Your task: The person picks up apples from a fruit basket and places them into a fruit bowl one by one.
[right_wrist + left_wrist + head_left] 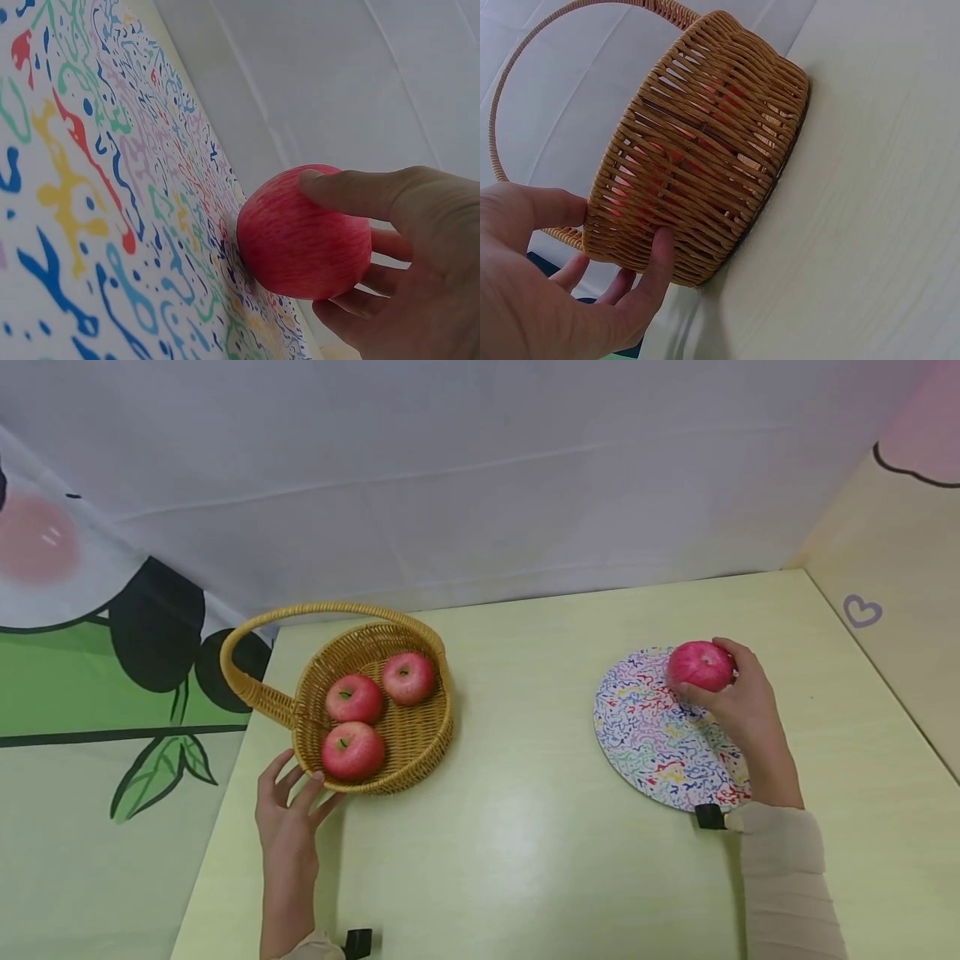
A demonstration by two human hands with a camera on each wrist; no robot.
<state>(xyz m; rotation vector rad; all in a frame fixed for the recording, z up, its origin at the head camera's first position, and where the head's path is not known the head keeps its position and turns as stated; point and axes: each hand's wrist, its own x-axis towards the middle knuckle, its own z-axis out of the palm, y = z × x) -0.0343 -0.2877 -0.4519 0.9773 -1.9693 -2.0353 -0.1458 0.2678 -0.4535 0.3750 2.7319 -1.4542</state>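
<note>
A round wicker basket (416,768) with a tall arched handle (258,693) stands on the left of the table. Three red apples (354,752) lie inside it. My left hand (288,814) holds the basket's near left edge, the thumb at the rim and a fingertip against the woven outer wall (697,157). On the right, my right hand (746,710) grips another red apple (701,666) between thumb and fingers. This apple (304,240) is at the far part of a round, multicoloured patterned mat (645,752); whether it bears on the mat, I cannot tell.
The pale table (517,777) runs between basket and mat. A white cloth (480,485) hangs behind the table's back edge. Printed panels stand at both sides, one with a small heart (862,610). A black strap piece (709,816) shows at the right wrist.
</note>
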